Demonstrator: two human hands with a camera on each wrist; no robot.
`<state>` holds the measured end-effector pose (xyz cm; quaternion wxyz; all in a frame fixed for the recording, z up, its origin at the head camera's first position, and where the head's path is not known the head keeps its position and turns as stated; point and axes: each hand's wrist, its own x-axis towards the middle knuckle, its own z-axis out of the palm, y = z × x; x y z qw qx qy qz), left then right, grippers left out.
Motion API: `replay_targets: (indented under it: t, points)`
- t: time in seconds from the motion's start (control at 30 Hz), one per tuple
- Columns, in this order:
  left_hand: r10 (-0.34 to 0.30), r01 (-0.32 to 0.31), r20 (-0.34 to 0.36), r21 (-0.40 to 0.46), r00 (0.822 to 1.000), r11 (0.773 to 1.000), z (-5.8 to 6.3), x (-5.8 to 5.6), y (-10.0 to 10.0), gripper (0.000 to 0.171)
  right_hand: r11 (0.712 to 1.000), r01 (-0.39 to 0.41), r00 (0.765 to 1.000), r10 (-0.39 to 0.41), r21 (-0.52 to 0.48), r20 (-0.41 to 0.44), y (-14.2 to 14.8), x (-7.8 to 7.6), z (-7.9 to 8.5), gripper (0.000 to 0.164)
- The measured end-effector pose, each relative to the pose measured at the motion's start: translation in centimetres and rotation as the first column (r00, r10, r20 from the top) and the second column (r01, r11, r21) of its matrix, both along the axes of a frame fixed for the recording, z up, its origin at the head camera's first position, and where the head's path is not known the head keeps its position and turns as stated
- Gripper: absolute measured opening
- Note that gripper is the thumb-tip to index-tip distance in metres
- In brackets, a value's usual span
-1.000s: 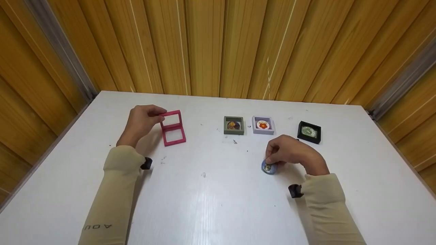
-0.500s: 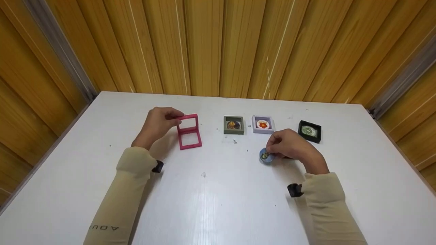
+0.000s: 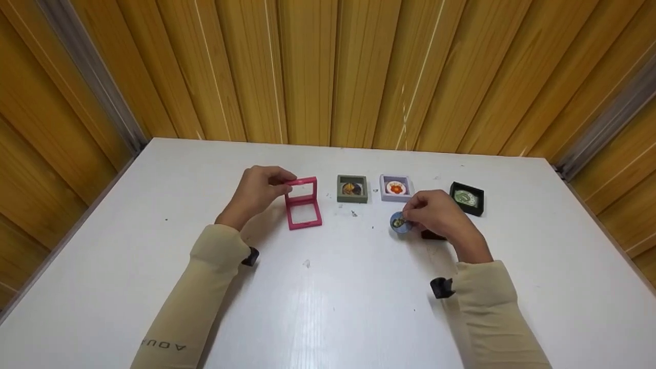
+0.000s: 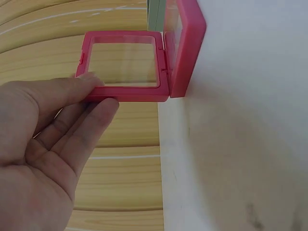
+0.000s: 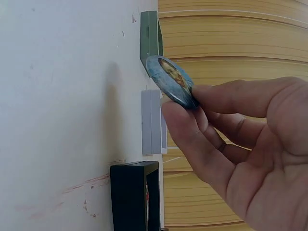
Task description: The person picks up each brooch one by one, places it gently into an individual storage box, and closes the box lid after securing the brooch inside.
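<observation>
Between thumb and fingers, my left hand (image 3: 259, 192) pinches the raised half of a pink hinged display frame (image 3: 304, 214) with clear film windows. In the left wrist view, the two halves of that frame (image 4: 163, 91) stand unfolded at about a right angle, with nothing inside. My right hand (image 3: 441, 215) holds a round blue badge (image 3: 400, 222) by its edge, above the table. Seen from the right wrist, the badge (image 5: 171, 82) is tilted and shows a printed figure. A dark box (image 3: 433, 235) lies partly hidden under the right hand.
Behind the hands stand a green frame (image 3: 352, 197), a lilac frame (image 3: 396, 198) with a red-flower badge, and a black frame (image 3: 467, 208) with a green badge. The white table (image 3: 318, 307) ends at a yellow wood-patterned wall (image 3: 328, 72).
The left hand has moved the pink frame to the right and slightly nearer. The right hand has lifted the badge and carried it a little away from the body, uncovering part of the dark box.
</observation>
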<state>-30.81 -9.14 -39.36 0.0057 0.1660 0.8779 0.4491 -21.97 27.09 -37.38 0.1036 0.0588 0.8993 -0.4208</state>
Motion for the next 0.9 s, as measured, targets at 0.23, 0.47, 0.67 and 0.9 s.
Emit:
replay_targets:
  t: [0.23, 0.47, 0.67, 0.9]
  points:
    - [-0.043, 0.043, -0.026, 0.02, 0.999, 0.999, -0.2, 0.7, 1.2, 0.023, 0.999, 0.005, 1.0, -0.006, -0.045, -0.027, -0.5, 0.1, 0.1, 0.014]
    - [-0.058, 0.058, -0.015, 0.003, 0.998, 0.998, -0.2, 1.3, 2.8, 0.024, 0.998, 0.027, 0.999, -0.029, -0.065, -0.041, -1.0, -0.1, -0.1, 0.011]
    - [-0.079, 0.079, -0.039, 0.003, 0.996, 0.997, -0.4, 1.9, 4.1, 0.025, 0.994, 0.038, 0.998, -0.042, -0.101, -0.042, -1.4, -0.2, -0.2, 0.008]
    - [-0.088, 0.088, -0.045, 0.0, 0.995, 0.996, -0.6, 2.3, 5.0, 0.025, 0.996, 0.04, 0.999, -0.043, -0.084, -0.03, -1.7, -0.3, -0.4, 0.011]
